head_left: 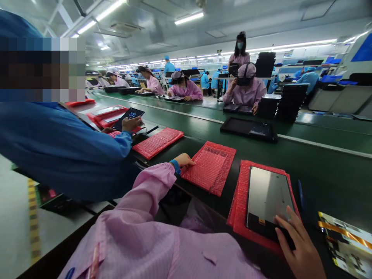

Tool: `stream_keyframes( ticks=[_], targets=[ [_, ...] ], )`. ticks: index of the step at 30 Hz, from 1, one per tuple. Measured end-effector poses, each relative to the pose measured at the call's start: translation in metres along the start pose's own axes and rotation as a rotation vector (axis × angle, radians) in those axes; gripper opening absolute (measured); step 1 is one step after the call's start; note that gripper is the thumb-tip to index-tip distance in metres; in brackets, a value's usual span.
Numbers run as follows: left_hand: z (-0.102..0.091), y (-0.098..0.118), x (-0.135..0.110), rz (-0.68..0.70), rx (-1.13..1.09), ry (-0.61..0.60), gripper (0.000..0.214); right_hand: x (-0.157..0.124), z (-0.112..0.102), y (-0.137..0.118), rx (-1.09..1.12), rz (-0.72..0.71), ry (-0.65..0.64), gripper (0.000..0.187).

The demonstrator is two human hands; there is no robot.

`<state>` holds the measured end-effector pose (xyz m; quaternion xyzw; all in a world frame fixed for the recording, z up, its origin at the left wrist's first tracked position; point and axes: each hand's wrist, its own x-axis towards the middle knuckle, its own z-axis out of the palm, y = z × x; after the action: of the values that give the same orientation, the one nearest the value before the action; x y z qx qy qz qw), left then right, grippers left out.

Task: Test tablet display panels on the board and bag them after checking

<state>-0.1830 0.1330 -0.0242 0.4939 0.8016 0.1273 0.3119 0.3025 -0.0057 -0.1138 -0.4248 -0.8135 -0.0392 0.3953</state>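
At four o'clock the right hand lies open — fingers spread on a display panel atop a red bubble-wrap pouch; at eleven, the open left hand rests flat on another pouch.

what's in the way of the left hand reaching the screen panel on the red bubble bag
Nothing visible. The left hand rests on another red bag, and only dark bench top separates it from the screen panel.

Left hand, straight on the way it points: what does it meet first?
The left hand already rests on the red bubble pouch. Beyond the pouch's far edge, across the green conveyor belt, the first thing in line looks like the dark tablet, though depth is hard to judge.
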Motion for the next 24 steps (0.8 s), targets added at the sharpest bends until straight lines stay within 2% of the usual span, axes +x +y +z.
stream_keyframes(
  ticks=[15, 19, 24],
  targets=[
    [-0.004, 0.007, 0.012, -0.080, 0.012, -0.023, 0.047, -0.002, -0.003, 0.003, -0.017, -0.029, 0.007, 0.034],
    [-0.007, 0.012, 0.006, -0.124, -0.142, -0.080, 0.047, -0.001, -0.003, 0.002, -0.004, -0.024, 0.008, 0.033],
    [-0.010, 0.025, -0.009, -0.112, -0.455, -0.189, 0.026, -0.002, -0.003, 0.002, 0.005, -0.012, 0.008, 0.031]
  ],
)
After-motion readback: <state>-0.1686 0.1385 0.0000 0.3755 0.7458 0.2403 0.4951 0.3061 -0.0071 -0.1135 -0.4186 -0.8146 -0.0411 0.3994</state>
